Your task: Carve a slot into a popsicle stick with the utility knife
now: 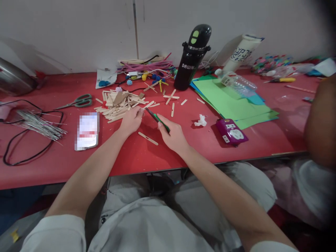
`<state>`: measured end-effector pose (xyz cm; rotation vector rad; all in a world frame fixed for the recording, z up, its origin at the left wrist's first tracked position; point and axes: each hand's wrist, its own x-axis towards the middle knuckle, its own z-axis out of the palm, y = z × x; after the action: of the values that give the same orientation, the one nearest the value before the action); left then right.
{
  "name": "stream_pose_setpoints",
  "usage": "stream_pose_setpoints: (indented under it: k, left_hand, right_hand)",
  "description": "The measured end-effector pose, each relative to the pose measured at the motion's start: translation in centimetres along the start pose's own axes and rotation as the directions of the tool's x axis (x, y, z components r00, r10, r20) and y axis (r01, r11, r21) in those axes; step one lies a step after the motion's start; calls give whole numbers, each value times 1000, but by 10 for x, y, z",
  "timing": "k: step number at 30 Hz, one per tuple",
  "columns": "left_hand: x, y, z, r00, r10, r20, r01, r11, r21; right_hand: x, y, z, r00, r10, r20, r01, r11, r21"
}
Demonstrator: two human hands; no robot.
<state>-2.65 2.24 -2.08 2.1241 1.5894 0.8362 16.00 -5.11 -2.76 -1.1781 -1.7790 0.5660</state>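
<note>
My left hand (132, 121) is closed on a wooden craft stick (149, 104), whose end sticks out past the fingertips. In my right hand (173, 134) is a green and black utility knife (163, 122), fingers wrapped round its handle. The knife's dark tip points up and left, close to the held stick; whether it touches cannot be told. A pile of craft sticks (115, 113) lies just behind my left hand. One loose stick with a dark notch in its middle (148, 138) rests on the red table (126, 162) nearer to me. Behind the knife stands a notched stick (172, 110) lying flat, beside crossed sticks (172, 97).
Scissors (78, 101), a phone (88, 131) and a bundle of wires (42, 124) lie left. A black bottle (193, 57) stands at the back. Green paper sheets (223, 98), crumpled tissue (201, 120) and a purple case (231, 132) are right. Another person's arm (320, 122) is at far right.
</note>
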Motion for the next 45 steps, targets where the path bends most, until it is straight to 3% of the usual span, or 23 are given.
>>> stream_pose_setpoints:
  k: [25,45]
  left_hand:
    - [4,-4,3,1000,-23,8,23,999,-48]
    - [5,-4,3,999,-34,23,33,999,21]
  right_hand:
    - [0,3,3,1000,8,-15,-7,1000,14]
    - [2,5,5,999,-39,4,39,998,-43]
